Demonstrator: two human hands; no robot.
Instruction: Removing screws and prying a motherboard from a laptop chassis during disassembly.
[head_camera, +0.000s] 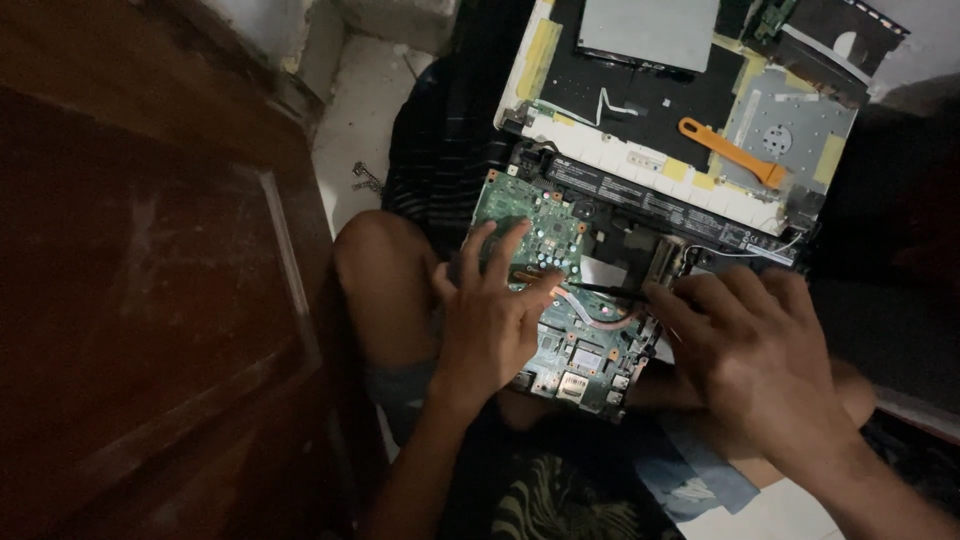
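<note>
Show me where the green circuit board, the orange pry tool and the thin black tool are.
green circuit board (520, 208): head view, upper left bare part.
orange pry tool (722, 150): head view, middle of its shaft.
thin black tool (605, 290): head view, its slim shaft.

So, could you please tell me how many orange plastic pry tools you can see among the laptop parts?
1. The orange plastic pry tool lies on the opened laptop base, above the green circuit board. Others may be hidden in the dark surroundings.
</note>
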